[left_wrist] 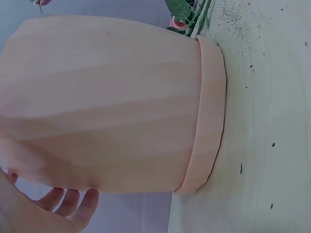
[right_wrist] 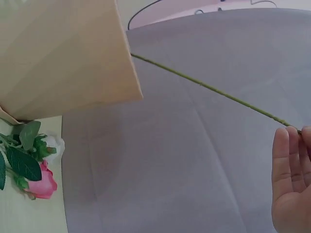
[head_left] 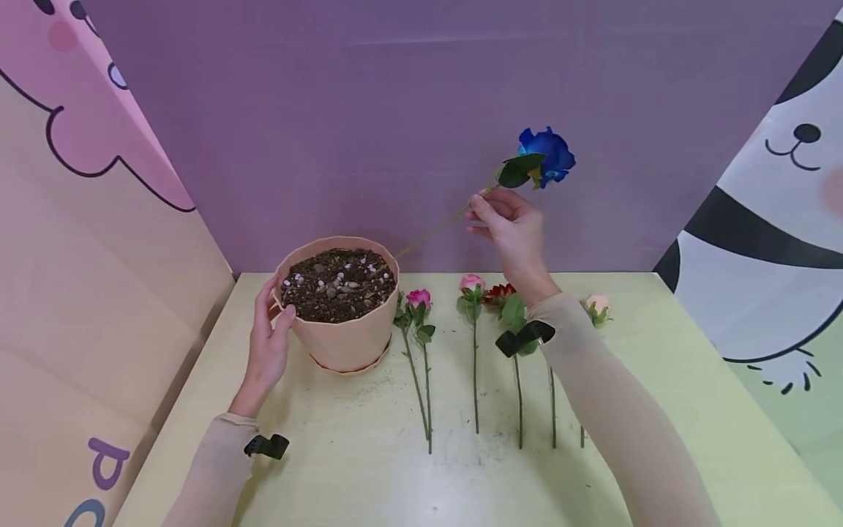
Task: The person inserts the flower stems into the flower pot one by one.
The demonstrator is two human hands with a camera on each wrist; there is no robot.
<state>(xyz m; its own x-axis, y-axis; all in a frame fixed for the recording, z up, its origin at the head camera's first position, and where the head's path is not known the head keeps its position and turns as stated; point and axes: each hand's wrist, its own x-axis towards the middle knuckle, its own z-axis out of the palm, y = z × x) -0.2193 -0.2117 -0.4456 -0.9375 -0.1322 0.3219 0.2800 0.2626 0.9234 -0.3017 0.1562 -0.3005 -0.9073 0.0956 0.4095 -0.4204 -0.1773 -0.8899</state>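
A pale pink flower pot (head_left: 345, 340) filled with dark soil (head_left: 329, 293) stands on its saucer at the left of the table. My left hand (head_left: 268, 344) holds its left side, thumb at the rim and fingers along the outer wall. In the left wrist view, fingertips (left_wrist: 87, 204) touch the pot wall. Up to the right, my right hand (head_left: 514, 230) pinches the stem of a blue rose (head_left: 556, 157) just below its leaf. The thin stem (right_wrist: 209, 87) slants down to the left, and its lower end is hidden behind the pot.
Right of the pot lie several cut flowers: a deep pink rose (head_left: 418, 298), a light pink rose (head_left: 471, 282), a red flower (head_left: 498, 294) and a peach rose (head_left: 598, 302). My right forearm partly covers some. Soil crumbs dot the table (head_left: 369, 468); a purple backdrop (head_left: 329, 132) rises behind it.
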